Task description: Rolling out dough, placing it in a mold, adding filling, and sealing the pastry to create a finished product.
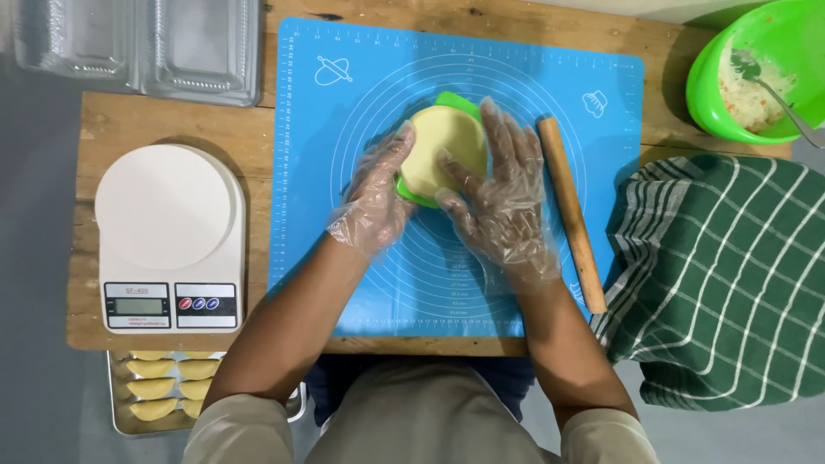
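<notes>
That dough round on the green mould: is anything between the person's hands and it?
Only thin clear plastic gloves. The left hand and right hand press straight on the dough round lying over the green mould. The rolling pin lies off to the side.

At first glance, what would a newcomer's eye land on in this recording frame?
Most striking is the bright blue baking mat at the table's middle, where the gloved left hand and right hand press a pale dough round on a green mould. A wooden rolling pin lies just right of them. A white kitchen scale sits at the left, and a green bowl of filling at top right.
</notes>
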